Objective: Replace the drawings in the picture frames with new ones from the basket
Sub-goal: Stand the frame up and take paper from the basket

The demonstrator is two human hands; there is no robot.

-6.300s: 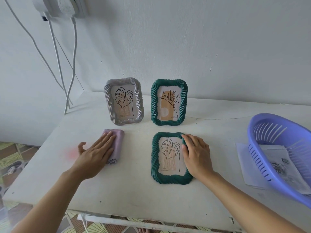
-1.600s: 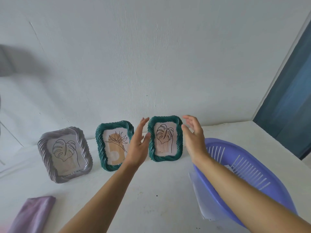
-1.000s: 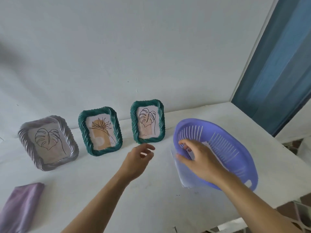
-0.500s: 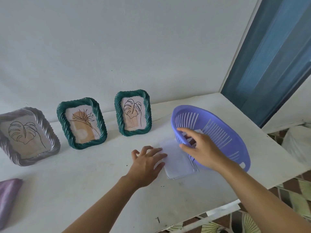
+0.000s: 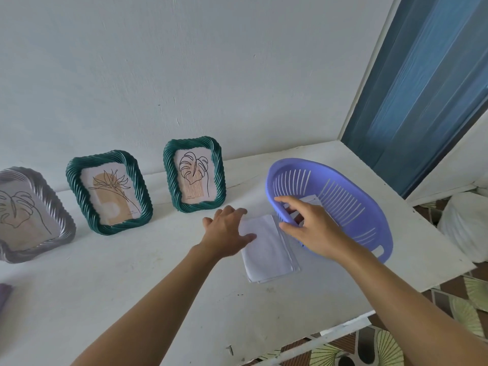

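Three picture frames stand against the wall: a grey one (image 5: 29, 215) at the far left, a green one (image 5: 108, 191) with a flower drawing, and a green one (image 5: 194, 174) with a leaf drawing. A purple basket (image 5: 343, 204) sits tilted at the right, with paper inside it. My right hand (image 5: 306, 225) grips the basket's near rim, fingers over the edge and thumb under it. A stack of white sheets (image 5: 266, 249) lies partly under the basket. My left hand (image 5: 227, 231) rests flat on the sheets' left edge with straight fingers.
The white table (image 5: 132, 286) ends at the right edge by a blue door (image 5: 422, 88). A purple cloth (image 5: 4, 294) shows at the far left edge. A white bag (image 5: 464, 225) sits on the patterned floor to the right.
The leaf frame went from lying flat to standing against the wall. My right hand moved to the basket rim and my left came down onto the white sheets.
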